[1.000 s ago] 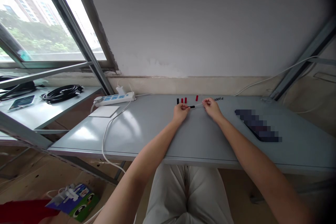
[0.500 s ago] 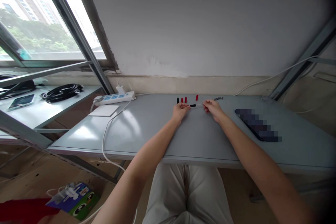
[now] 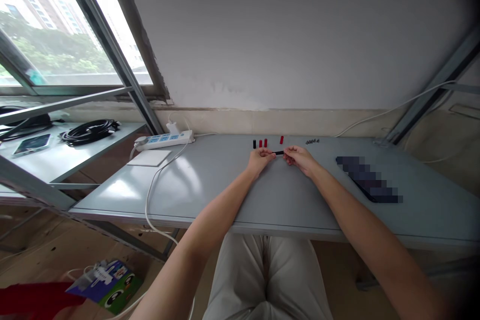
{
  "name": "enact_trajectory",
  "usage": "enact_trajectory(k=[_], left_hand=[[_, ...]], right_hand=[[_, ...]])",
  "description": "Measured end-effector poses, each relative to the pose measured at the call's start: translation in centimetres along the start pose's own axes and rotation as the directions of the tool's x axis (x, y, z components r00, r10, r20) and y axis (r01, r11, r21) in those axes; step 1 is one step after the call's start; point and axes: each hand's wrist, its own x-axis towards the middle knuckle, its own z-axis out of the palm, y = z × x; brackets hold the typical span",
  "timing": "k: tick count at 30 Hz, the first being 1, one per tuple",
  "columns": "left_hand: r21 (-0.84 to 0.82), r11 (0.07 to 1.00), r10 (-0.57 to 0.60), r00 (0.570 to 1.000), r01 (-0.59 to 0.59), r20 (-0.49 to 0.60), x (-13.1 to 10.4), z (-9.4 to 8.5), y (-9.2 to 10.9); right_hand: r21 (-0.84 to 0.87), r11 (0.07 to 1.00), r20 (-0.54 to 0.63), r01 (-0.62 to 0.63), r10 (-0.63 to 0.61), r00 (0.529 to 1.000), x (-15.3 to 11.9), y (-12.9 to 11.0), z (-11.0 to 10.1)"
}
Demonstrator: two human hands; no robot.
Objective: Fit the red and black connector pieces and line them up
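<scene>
Over the grey table, my left hand pinches the left end of a short, thin black rod. My right hand is closed at the rod's right end, its fingers hiding that end. Behind my left hand stand a small black cylinder and two red cylinders. One more red cylinder sits apart, farther right. Several tiny dark pieces lie in a row behind my right hand.
A blurred-out dark device lies on the table at the right. On the left are a white power strip, a flat white square and a white cable hanging over the front edge.
My right hand has moved left, closer to my left hand. The pale thin length that showed between the black rod and my right fingers is no longer visible. My left hand has shifted slightly right.
</scene>
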Motion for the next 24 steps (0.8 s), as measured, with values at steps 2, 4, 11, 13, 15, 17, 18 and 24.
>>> enact_trajectory(k=[2, 4, 11, 13, 15, 17, 18, 24], left_hand=[[-0.010, 1.000, 0.007, 1.000, -0.008, -0.018, 0.1, 0.0, -0.1], [-0.042, 0.999, 0.027, 0.999, -0.028, -0.035, 0.1, 0.1, -0.2], [-0.043, 0.998, 0.040, 0.995, -0.044, -0.089, 0.1, -0.1, -0.1], [-0.050, 0.998, 0.042, 0.996, -0.046, -0.079, 0.1, -0.1, -0.1], [-0.069, 0.996, 0.059, 0.996, -0.063, -0.066, 0.1, -0.1, -0.1], [-0.082, 0.994, 0.072, 0.994, -0.079, -0.088, 0.2, 0.0, -0.1], [-0.082, 0.993, 0.071, 0.991, -0.081, -0.115, 0.2, -0.1, 0.0], [-0.089, 0.996, -0.009, 0.963, -0.016, -0.270, 0.4, -0.8, 0.6]], right_hand=[[-0.031, 1.000, 0.010, 0.005, -0.005, 1.000, -0.1, -0.1, 0.0], [-0.092, 0.995, 0.034, 0.036, -0.033, 0.999, -0.2, -0.3, -0.1], [-0.577, 0.743, 0.088, 0.339, -0.356, 0.930, -0.4, -0.7, 0.2], [-0.680, 0.635, 0.124, 0.367, -0.393, 0.911, -0.5, -0.8, 0.4], [-0.751, 0.546, 0.131, 0.371, -0.426, 0.895, -0.5, -0.8, 0.7], [-0.787, 0.521, 0.090, 0.330, -0.433, 0.897, -0.4, -0.7, 1.0], [-0.787, 0.543, 0.053, 0.294, -0.416, 0.908, -0.2, -0.6, 1.1], [-0.574, 0.815, -0.099, 0.071, -0.155, 0.983, 2.3, 0.1, 2.1]])
